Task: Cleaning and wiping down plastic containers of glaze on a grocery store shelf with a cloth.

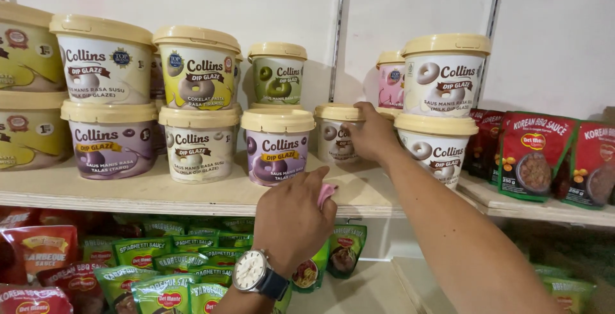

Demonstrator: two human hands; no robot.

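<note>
Fingers of right hand point(370, 136) grasp a tub point(336, 133) in the shelf point(192, 195) gap; left hand point(291, 218) clenches a pink cloth point(326, 193) at its edge.

A small white tub point(334, 136) with a cream lid stands upright toward the back of the pale wooden shelf point(192, 193), between taller tubs, gripped by the right hand point(371, 136). A crumpled pink cloth point(326, 193) lies bunched near the shelf's front edge, pinched in the left hand point(291, 221).
</note>
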